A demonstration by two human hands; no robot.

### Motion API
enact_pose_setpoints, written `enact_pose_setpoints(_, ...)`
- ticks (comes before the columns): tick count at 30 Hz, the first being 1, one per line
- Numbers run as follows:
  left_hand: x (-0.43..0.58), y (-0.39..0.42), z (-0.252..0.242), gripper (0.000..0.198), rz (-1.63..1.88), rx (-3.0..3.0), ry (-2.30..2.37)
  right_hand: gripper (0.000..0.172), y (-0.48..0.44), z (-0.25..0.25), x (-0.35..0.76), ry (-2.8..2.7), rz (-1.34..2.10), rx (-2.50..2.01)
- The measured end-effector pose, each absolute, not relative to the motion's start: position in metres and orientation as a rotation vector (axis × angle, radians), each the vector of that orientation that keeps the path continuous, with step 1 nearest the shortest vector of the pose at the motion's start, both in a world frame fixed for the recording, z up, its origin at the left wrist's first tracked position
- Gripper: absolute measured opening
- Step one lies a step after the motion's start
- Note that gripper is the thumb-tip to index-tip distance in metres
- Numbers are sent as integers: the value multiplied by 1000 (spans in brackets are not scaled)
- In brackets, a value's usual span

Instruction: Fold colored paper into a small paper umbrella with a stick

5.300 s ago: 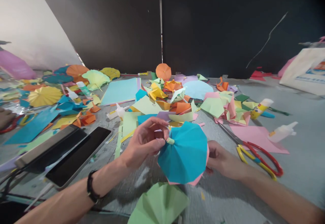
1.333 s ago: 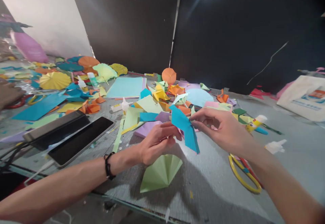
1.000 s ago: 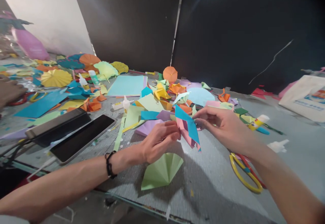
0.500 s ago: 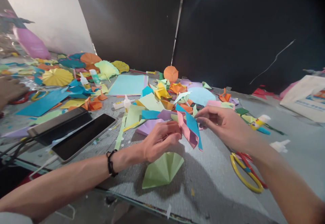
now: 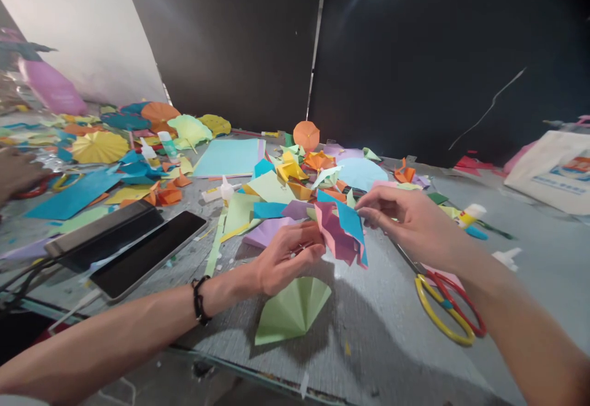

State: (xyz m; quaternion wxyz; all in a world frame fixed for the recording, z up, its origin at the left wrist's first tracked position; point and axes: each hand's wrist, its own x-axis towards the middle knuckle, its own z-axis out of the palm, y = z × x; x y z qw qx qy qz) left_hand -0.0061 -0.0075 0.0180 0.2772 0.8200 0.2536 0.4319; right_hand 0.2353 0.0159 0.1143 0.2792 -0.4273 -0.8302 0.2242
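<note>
Between my two hands hangs a folded pink and blue paper piece (image 5: pixel 338 237), above the table. My left hand (image 5: pixel 290 252) has its fingers curled and pinches the pink side's left edge. At the blue side, my right hand (image 5: pixel 396 218) pinches the edge between thumb and fingers. Beneath my left hand a pleated light green paper (image 5: pixel 297 314) lies on the table. Scissors (image 5: pixel 445 308) with yellow and red handles rest under my right wrist, partly hidden by it.
A phone (image 5: pixel 150 255) lies beside a dark case (image 5: pixel 108 234) at left. Beyond my hands are paper scraps, a glue bottle (image 5: pixel 227 190) and an orange paper disc (image 5: pixel 306 136). Another person's hand (image 5: pixel 16 172) shows at far left. A glue stick (image 5: pixel 471 215) and white bag (image 5: pixel 553 169) are right.
The pink side of the paper piece has spread wider apart and shows more of its inner face. Both hands keep hold of it. The view has shifted slightly.
</note>
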Motion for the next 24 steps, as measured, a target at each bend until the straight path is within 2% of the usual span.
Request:
enact_pose_setpoints(9, -6, -7, 15, 35, 1131, 1979, 579, 37, 19, 119, 240, -2275, 617, -1146)
enact_pose_setpoints(15, -5, -8, 7, 39, 1102, 1767, 579, 46, 19, 118, 240, -2283, 603, -1184)
enact_pose_setpoints(24, -4, -10, 11, 46, 1100, 1540, 590, 39, 12, 119, 237, -2213, 607, -1201)
